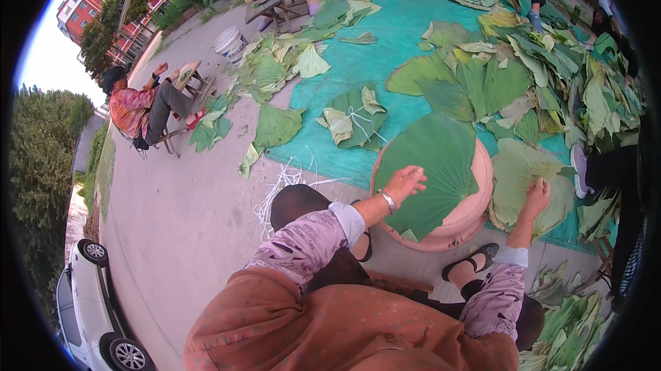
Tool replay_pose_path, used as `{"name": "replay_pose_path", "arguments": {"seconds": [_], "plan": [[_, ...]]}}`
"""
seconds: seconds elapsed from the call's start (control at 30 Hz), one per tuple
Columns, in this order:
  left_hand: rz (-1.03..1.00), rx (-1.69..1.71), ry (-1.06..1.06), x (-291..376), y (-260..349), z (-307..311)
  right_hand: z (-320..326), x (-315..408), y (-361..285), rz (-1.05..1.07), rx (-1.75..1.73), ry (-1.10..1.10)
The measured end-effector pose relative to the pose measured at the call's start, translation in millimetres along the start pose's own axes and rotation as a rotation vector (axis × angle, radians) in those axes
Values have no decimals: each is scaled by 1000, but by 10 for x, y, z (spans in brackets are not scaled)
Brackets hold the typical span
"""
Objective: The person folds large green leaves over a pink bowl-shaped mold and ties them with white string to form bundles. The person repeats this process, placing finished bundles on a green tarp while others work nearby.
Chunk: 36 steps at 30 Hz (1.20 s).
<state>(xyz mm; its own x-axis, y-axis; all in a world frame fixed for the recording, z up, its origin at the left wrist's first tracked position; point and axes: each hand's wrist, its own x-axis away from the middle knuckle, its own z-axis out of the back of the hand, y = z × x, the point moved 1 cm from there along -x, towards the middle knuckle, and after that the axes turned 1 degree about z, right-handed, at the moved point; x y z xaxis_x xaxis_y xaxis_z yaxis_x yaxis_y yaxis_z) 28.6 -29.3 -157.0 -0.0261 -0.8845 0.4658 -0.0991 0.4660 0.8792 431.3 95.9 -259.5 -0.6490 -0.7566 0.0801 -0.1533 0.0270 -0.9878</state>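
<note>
A large green lotus leaf [428, 169] lies across a round pink plastic basin [483, 180] in front of my knees. My left hand [405, 183], with a silver bracelet at its wrist, is over the near left part of this leaf. Its fingers are slightly curled and hold nothing I can see; whether they touch the leaf is unclear. To the right of the basin, my right hand [538, 196] has its fingers closed on the edge of a paler lotus leaf [516, 180]. That leaf rests on other leaves on the ground sheet.
A green ground sheet [330, 92] bears a tied leaf bundle [356, 118] and a big leaf heap [547, 71]. White strings [286, 180] lie left of my knee. More leaves [568, 329] are at lower right. Other people sit around, one on the left [137, 107]. A white bucket [231, 44] stands beyond.
</note>
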Motion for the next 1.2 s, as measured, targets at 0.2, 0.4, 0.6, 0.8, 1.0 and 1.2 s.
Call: {"name": "replay_pose_path", "arguments": {"seconds": [0.2, 0.4, 0.6, 0.8, 1.0, 1.2], "plan": [[-11, 170, -2, -9, 24, 116, -874, 1006, -1341, 364, 28, -474], [-40, 678, -161, 57, 264, 290, -1098, 1784, -1833, 544, 40, -1100], [-108, 1037, -249, 142, 143, 604, -1134, 2037, -1830, 157, 148, -1517], [-50, 1063, -94, -50, -198, 866, -1230, 2019, -1807, 302, 138, -1335], [19, 905, 176, -287, -171, 820, -1243, 1727, -1109, -10, 167, -1136], [394, 564, 201, -155, -240, 746, -996, 1550, -13, 142, 622, -1089]]}}
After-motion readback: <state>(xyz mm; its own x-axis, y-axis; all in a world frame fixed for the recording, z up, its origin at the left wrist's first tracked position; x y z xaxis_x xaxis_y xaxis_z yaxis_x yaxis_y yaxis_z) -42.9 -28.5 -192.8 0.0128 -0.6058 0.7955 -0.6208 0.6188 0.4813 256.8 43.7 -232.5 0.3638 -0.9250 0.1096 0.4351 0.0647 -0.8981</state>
